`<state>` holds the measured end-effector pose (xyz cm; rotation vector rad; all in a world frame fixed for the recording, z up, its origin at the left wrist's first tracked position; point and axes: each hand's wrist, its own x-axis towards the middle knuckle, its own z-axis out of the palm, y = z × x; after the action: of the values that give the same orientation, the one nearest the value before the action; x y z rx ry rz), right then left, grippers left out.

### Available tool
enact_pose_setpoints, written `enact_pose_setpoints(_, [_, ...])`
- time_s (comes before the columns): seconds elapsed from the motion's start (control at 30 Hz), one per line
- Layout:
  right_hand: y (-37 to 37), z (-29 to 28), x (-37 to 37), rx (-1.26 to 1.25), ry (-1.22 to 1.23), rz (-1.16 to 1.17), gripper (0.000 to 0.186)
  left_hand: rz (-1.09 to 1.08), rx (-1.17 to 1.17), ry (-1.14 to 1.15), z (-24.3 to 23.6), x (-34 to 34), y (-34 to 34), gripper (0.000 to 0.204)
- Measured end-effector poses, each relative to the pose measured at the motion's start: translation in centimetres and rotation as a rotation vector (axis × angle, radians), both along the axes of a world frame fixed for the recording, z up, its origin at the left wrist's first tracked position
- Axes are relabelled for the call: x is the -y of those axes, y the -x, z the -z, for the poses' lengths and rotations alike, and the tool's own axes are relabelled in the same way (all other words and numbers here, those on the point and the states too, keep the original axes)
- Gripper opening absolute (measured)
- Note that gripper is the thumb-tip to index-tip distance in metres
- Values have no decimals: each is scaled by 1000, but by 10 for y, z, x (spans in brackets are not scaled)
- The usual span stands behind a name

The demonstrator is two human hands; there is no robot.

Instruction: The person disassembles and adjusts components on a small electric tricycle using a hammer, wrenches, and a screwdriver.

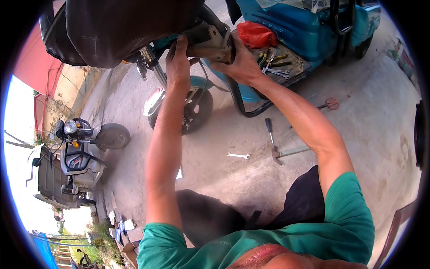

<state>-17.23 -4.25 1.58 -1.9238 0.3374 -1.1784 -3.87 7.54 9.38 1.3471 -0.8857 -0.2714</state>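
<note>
I see a brownish part [208,48] just above the front wheel [199,111]. The grip of the left hand [178,67] is closed on the part's left end, and that of the right hand [239,65] on its right end. To the right of the wheel, pliers [280,57] and a red bag [256,35] lie on the footboard [298,66]. On the near side of the wheel, a spanner [238,156] and a hammer [293,151] lie on the ground [219,177].

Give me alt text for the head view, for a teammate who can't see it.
A person's bare left hand and right hand hold a worn grey-brown metal part beside a teal vehicle body. On the grey ground below lie a silver open-ended wrench, a black-handled screwdriver and a grey-handled hammer.
</note>
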Motion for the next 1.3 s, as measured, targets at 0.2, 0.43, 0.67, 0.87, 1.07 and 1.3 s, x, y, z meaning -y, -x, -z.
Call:
enact_pose_setpoints(0.2, [-3,4,0,8,51,25,113,-62,-45,122,6,13,7,55])
enact_pose_setpoints(0.43, [-11,12,2,41,118,72,113,-139,-40,203,13,21,3,43])
enact_pose_setpoints(0.67, [-7,5,3,75,146,30,112,-160,-45,311,12,27,4,40])
enact_pose_setpoints(0.87, [-3,8,-3,127,101,69,95,-209,-32,334,33,31,-23,53])
enact_pose_setpoints(1.07, [12,18,20,89,106,-52,95,-157,-75,239,27,25,17,54])
enact_pose_setpoints(1.3, [131,209,19,-841,-23,-102,72,9,5,110,46,-24,-3,64])
